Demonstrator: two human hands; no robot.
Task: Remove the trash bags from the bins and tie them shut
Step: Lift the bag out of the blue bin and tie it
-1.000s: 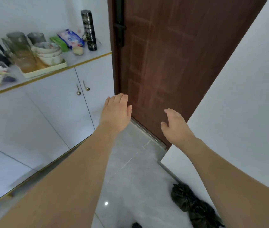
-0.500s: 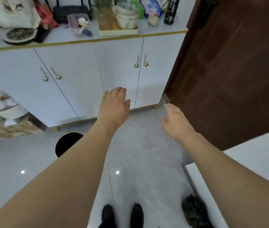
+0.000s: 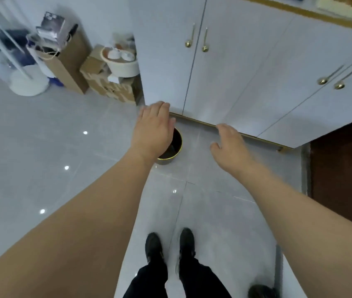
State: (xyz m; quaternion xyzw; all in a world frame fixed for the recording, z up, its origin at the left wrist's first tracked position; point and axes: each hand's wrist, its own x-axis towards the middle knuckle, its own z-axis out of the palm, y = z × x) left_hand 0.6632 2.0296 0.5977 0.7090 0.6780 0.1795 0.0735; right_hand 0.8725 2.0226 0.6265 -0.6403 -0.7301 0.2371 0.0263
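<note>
Left hand [image 3: 152, 131] outstretched above a gold-rimmed bin [image 3: 176, 147], fingers pressed together, holding nothing. Right hand [image 3: 231, 147] beside it, fingers relaxed, slightly apart, over grey floor [image 3: 41, 158].

Floor [image 3: 41, 147] was large grey tile, glossy, smooth, with bright pinpoint light reflections and thin grout lines. Cabinet doors [image 3: 235, 72] looked white, smooth, satin sheen, laminate or painted, could not tell which. Door handles [image 3: 204, 43] were polished gold-toned metal, as was the trim strip [image 3: 194, 120] along the cabinet base. Bin [image 3: 171, 151] was dark with a shiny gold rim, black glossy liner inside. Boxes [image 3: 110, 89] and tall carton [image 3: 69, 61] were matt brown cardboard. Door [image 3: 342, 179] was dark brown wood-look, matt. Shoes [image 3: 154, 247] were black, matt. Trousers [image 3: 149, 280] were black cloth.
</note>
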